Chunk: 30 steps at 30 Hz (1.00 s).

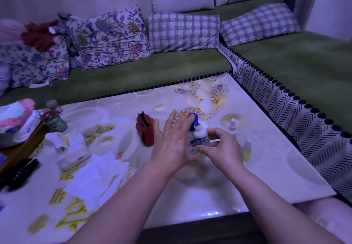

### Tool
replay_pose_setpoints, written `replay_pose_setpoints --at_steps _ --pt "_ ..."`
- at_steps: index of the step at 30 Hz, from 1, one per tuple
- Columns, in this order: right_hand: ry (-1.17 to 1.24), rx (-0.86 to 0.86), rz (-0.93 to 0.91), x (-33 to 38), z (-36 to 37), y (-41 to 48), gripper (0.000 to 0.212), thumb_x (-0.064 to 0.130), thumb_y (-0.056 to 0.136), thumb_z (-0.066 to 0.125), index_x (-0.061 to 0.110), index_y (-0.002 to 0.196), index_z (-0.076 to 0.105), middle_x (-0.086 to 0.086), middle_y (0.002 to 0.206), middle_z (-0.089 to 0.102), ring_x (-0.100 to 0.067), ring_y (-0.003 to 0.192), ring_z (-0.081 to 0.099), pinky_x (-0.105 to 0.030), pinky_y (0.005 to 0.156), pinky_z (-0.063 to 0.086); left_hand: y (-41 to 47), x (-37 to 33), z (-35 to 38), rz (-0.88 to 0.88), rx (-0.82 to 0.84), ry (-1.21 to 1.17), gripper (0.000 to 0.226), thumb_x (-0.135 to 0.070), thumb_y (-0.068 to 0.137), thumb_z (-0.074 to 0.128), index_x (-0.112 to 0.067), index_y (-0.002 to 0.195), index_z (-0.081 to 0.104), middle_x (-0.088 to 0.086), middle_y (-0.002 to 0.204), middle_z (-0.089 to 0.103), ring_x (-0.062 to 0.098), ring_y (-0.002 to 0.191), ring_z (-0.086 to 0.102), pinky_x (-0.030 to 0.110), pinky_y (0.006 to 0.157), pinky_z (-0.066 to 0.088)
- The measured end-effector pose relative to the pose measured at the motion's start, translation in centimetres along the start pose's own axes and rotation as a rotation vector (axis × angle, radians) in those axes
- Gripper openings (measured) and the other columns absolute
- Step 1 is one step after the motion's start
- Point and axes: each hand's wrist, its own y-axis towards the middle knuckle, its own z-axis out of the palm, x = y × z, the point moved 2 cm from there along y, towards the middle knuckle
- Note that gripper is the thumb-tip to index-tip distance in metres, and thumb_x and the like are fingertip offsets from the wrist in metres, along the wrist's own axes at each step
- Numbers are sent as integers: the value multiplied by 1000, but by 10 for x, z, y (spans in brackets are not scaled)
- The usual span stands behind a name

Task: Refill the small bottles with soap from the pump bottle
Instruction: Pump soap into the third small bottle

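A red wallet (145, 131) lies on the bench (247, 179). Next to it the left hand (171, 142) is flat. Its fingers are straight and apart, with the tips at the blue pump top (193, 118). The pump bottle (201, 134) stands mid-bench between both hands. The right hand (223, 149) holds its side, fingers curled on it. Two small bottles (232, 126) stand just right of that hand, and the near one (247, 150) is yellow inside.

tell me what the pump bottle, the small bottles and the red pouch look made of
The pump bottle looks like opaque pale plastic with a printed label. The small bottles are probably clear plastic, possibly glass: yellow liquid shows through. The red pouch looks like leather or faux leather, stiff and creased.
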Motion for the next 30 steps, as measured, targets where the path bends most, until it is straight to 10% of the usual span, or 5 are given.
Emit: replay_pose_setpoints --at_steps 30 --pt "62 -3 -13 9 -4 2 34 33 63 82 33 92 65 22 82 67 1 79 65 -30 78 51 3 1 -7 7 -16 51 113 -62 60 76 -32 147 10 -17 157 5 17 145 -14 59 111 -6"
